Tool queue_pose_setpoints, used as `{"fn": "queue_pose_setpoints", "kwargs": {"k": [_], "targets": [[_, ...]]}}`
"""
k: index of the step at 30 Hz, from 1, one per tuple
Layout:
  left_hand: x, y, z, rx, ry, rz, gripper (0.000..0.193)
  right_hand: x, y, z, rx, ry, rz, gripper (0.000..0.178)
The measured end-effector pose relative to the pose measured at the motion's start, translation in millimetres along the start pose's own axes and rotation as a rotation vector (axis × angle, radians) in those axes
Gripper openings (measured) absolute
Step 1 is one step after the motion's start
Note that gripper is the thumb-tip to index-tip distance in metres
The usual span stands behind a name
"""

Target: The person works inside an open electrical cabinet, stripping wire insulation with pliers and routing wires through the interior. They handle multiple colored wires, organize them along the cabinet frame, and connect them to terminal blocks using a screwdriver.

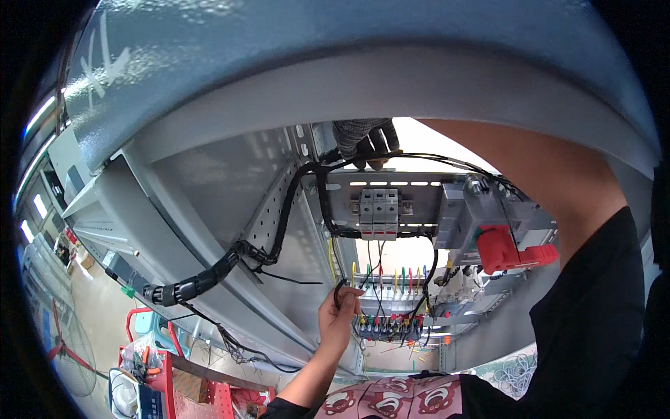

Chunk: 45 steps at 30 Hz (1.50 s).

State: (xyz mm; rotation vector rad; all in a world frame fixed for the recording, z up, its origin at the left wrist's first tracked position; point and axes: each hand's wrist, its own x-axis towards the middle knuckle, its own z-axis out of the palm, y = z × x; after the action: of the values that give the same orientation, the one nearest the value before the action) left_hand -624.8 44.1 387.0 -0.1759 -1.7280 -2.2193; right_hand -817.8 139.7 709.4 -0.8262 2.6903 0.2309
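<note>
Inside cabinet (202,181), L hand (338,315) holds blk cable (338,290) nr term. row (388,325)

workshop or factory hall, electrical kind. open grey metal cabinet (209,167) gives it away: inside cabinet, breaker block (379,206), black wire bundles (280,223), row of coloured terminals (387,325). lower left of cabinet: red perforated cart (218,399) with tools. farther left of cabinet: large fan (75,359), pale floor (98,304), bright strip lights (38,117).
</note>
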Motion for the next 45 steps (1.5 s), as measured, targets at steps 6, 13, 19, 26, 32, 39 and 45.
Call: {"fn": "queue_pose_setpoints", "kwargs": {"k": [6, 13, 19, 26, 32, 39, 45], "targets": [[-0.7, 1.4, 1.2, 0.002, -0.046, 0.017, 0.015, -4.2, -4.3, 5.5, 0.110, -0.034, 0.024, 0.037], [-3.0, -2.9, 0.3, -0.050, -0.079, -0.001, 0.015, -13.9, -2.8, 11.9, 0.329, -0.087, 0.049, 0.038], [-4.1, -2.5, -0.3, -0.051, -0.119, 0.012, 0.015, -13.1, -10.6, 19.3, 0.493, -0.135, 0.073, 0.039], [-3.5, -5.1, 2.4, -0.072, -0.166, 0.019, 0.016, -10.8, -10.7, 27.8, 0.660, -0.187, 0.110, 0.040], [-9.2, 0.8, -7.6, -0.045, -0.115, 0.023, 0.016, 15.5, -22.7, 31.6, 0.807, -0.315, 0.110, 0.041], [-8.7, -2.0, -6.0, -0.104, -0.169, 0.035, 0.019, -11.3, -28.1, 39.3, 0.507, -0.097, 0.079, 0.042], [-15.1, -0.2, -7.9, -0.101, -0.104, 0.042, 0.018, -10.7, -22.3, 45.4, 0.787, -0.177, 0.021, 0.042]]}}
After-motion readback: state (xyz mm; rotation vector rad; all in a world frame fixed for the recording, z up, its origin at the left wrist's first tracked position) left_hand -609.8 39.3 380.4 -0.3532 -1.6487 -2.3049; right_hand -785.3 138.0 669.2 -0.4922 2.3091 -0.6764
